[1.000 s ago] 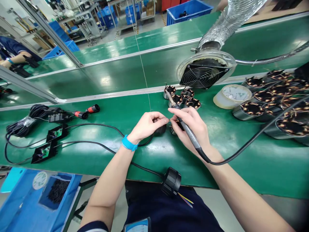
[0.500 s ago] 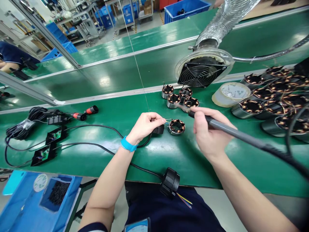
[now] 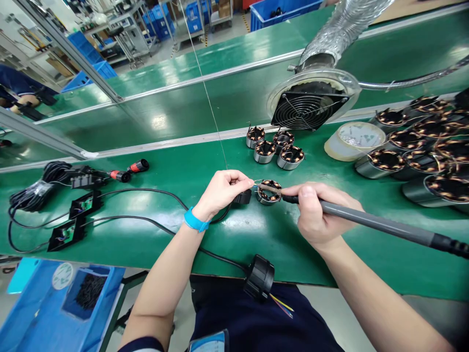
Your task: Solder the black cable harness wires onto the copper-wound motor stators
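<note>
Two bare hands, the left, and, the right, are at work in front of me over a glossy green bench top. Left hand: bright blue band at the wrist, thumb and forefinger pinching thin fine wires, just beside a small black plastic housing. Right hand: fingers closed round a grey-and-black pencil-shaped soldering iron, its slim metal tip pointing at the left fingertips; whether it touches the wires I cannot tell. One silver-rimmed ring stator with copper windings, lying flat on the bench between the hands, beneath the tip. Four similar stators, grouped behind it. Many larger steel-walled, copper-wound stators, crowded at the right, next to one translucent yellowish tape roll. One black round-grilled fan on a silver foil duct, above. Two open black boxes with green circuit boards, at the left, near a coiled black cable. One ribbed black round cap, coloured wires protruding, at the near edge.
</note>
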`<state>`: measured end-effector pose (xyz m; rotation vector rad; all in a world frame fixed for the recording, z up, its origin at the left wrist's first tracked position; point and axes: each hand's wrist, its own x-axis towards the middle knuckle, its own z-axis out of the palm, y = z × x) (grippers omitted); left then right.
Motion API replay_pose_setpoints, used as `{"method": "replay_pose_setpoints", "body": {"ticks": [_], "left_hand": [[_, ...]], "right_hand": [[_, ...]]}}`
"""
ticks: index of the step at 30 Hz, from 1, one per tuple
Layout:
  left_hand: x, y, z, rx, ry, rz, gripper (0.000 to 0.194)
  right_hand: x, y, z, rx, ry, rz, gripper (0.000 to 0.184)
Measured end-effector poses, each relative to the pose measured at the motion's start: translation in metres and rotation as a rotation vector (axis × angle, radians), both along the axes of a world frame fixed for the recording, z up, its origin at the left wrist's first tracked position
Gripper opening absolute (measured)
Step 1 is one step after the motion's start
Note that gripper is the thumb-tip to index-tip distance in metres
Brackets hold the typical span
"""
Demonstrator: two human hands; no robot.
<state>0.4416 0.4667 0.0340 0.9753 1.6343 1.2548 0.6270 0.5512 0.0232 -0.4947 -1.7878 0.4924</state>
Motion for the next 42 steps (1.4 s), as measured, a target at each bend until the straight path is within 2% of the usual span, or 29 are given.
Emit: {"method": "replay_pose_setpoints", "body": {"ticks": [9,19,32,37,42], "left_hand": [[0.001,0.0,0.0,0.008,0.009,0.011,0.031],[0.001,0.0,0.001,0.0,-0.002,0.01,0.032],[0.002,0.0,0.0,0.012,0.034,0.024,0.031],[0.003,0.0,0.001,0.025,0.049,0.026,0.033],[0.005,-0.001,0.004,0.03,0.079,0.02,0.033]], "right_hand": [[-0.001,-0.003,0.001,-0.022,-0.018,-0.019,0.029],[0.002,-0.001,-0.002,-0.201,0.049,-0.03,0.031],[-0.001,-0.003,-0.003,-0.163,0.024,-0.044,0.03],[-0.01,0.0,-0.001,-0.128,0.006,0.07,0.015],[-0.019,0.004,0.001,-0.043,-0.104,0.17,0.028]]}}
